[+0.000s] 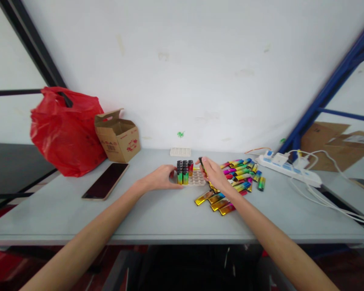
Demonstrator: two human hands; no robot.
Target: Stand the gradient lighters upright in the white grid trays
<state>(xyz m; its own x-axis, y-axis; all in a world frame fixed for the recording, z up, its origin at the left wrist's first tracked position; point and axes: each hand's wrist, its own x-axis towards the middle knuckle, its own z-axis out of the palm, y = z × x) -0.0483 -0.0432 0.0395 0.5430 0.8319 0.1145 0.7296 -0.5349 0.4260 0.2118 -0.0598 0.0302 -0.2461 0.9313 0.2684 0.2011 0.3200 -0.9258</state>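
A white tray (197, 178) with rows of round holes sits on the desk. Several lighters (182, 174) with black tops stand upright in its left part, green-yellow ones in front and a red one (191, 167) beside them. My left hand (161, 178) grips the tray's left end, thumb at the front and fingers behind. Over the tray's right side, my right hand (214, 173) is closed on a dark-topped lighter (202, 165), held tilted. Under and beyond that hand lies a loose pile of shiny multicoloured lighters (241, 173), partly hidden by the forearm.
A second white tray (180, 152) lies by the wall. To the left are a phone (106, 181), an open cardboard box (118, 137) and a red plastic bag (67, 133). At right, a white power strip (288, 169) trails cables across the desk (151, 218).
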